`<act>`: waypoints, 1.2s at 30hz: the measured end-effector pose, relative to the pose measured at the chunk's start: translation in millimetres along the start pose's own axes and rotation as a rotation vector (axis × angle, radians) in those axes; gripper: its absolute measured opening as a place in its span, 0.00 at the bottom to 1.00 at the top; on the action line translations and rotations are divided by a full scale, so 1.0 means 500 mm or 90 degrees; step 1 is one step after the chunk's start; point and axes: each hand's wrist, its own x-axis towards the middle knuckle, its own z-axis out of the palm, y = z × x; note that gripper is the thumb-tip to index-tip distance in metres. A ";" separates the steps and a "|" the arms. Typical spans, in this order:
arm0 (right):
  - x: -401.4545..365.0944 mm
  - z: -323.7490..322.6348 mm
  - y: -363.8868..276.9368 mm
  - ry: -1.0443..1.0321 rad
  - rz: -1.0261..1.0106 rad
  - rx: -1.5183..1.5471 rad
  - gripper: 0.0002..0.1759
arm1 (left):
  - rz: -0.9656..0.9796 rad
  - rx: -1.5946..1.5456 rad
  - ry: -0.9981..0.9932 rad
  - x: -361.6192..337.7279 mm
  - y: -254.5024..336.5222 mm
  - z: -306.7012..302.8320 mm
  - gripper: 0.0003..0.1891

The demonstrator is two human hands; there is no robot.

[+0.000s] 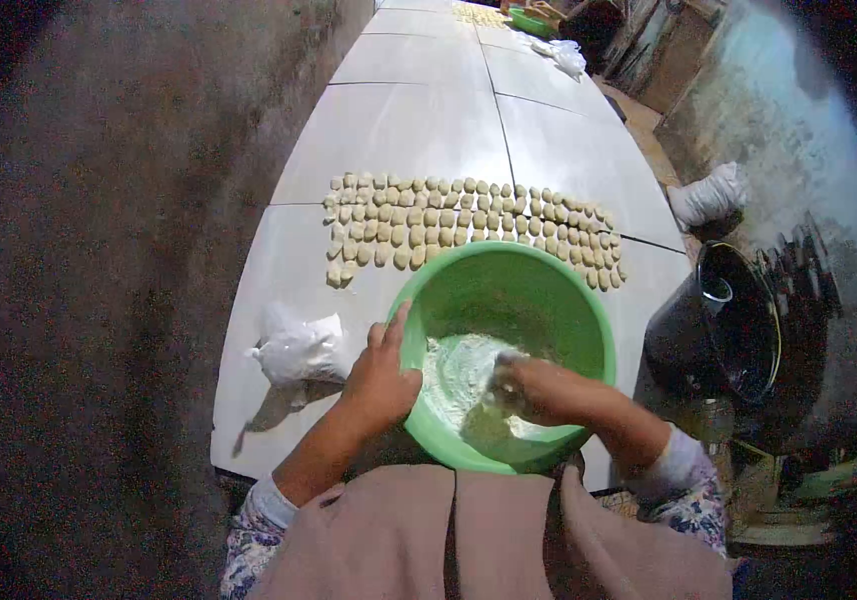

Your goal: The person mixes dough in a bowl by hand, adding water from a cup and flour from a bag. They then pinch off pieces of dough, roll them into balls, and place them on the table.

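A large green basin (509, 290) stands at the near end of the table, tipped slightly toward me. White flour (457, 372) lies in its bottom, with a pale wet-looking patch beside it. My left hand (381, 370) grips the basin's left rim, thumb toward the inside and fingers along the outside. Down in the basin, my right hand (537, 390) is at the flour; motion blur hides its fingers and anything in them. Just beyond the basin, rows of small pale oval dough pieces (417, 235) cover a band of the table.
A white plastic bag (297, 345) sits left of the basin on the white tiled table (399, 120). To the right stands a black bucket (684, 330) with a cup inside, and a white sack (709, 197) by the wall. More pieces and a green bowl (534, 22) are at the far end.
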 end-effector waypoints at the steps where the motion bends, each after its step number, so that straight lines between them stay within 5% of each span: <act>1: -0.006 0.002 0.014 -0.043 -0.004 0.039 0.14 | 0.066 -0.029 0.029 -0.002 -0.016 0.007 0.46; 5: -0.023 -0.005 0.065 -0.189 -0.042 -0.265 0.14 | 0.069 -0.031 0.032 -0.001 -0.012 0.010 0.45; 8: 0.009 0.058 0.066 -0.265 -0.050 -0.090 0.13 | 0.043 -0.017 0.018 0.004 0.004 0.009 0.44; 10: 0.019 0.070 0.047 -0.155 -0.147 -0.072 0.16 | 0.048 -0.001 0.033 0.004 0.007 0.012 0.43; 12: 0.048 0.083 0.004 -0.147 -0.046 0.200 0.15 | 0.041 0.011 0.033 0.004 0.012 0.011 0.43; 15: 0.083 0.104 0.019 -0.073 -0.209 0.148 0.15 | 0.014 0.032 0.014 0.014 0.010 0.014 0.45; 19: 0.060 0.022 -0.037 -0.006 -0.012 0.070 0.22 | 0.005 0.002 -0.002 0.012 0.002 0.010 0.47; 22: 0.061 0.032 -0.073 0.065 -0.125 0.050 0.28 | 0.007 0.020 -0.003 0.012 0.013 0.007 0.46; 23: 0.067 0.028 -0.094 -0.009 -0.148 -0.020 0.33 | 0.033 0.012 0.008 0.012 0.011 0.006 0.45; 29: 0.072 0.071 -0.073 -0.089 -0.180 -0.056 0.11 | 0.013 -0.005 -0.028 0.013 0.013 -0.005 0.46; 32: 0.058 0.046 -0.079 -0.223 -0.067 -0.154 0.12 | 0.032 0.033 -0.032 0.013 0.010 -0.008 0.46; 36: 0.025 0.044 0.012 -0.235 -0.059 -0.148 0.15 | 0.010 0.053 -0.054 0.010 0.022 -0.015 0.48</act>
